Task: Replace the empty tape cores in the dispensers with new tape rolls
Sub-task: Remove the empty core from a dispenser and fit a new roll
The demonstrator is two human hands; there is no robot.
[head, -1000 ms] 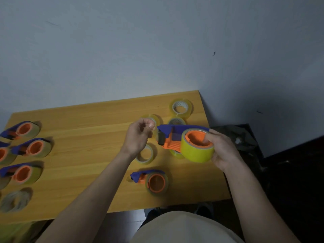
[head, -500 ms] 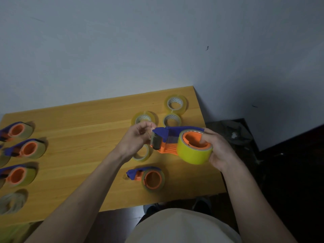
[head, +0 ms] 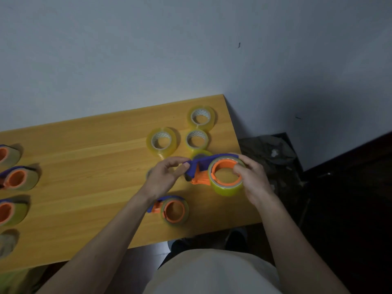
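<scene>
Both hands hold a loaded tape dispenser above the wooden table.

The right hand curls round the yellow tape roll on the purple-and-orange dispenser, thumb on the orange hub. The left hand pinches the dispenser's purple nose between thumb and fingers. Spare tape rolls lie behind on the table; another loaded dispenser lies nearer.

The dispenser at the centre is purple with an orange hub and carries a yellow-green tape roll, the three loose rolls toward 12 o'clock are pale clear yellow with white-patterned cores, the table is honey-yellow wood grain, the wall blue-grey
</scene>
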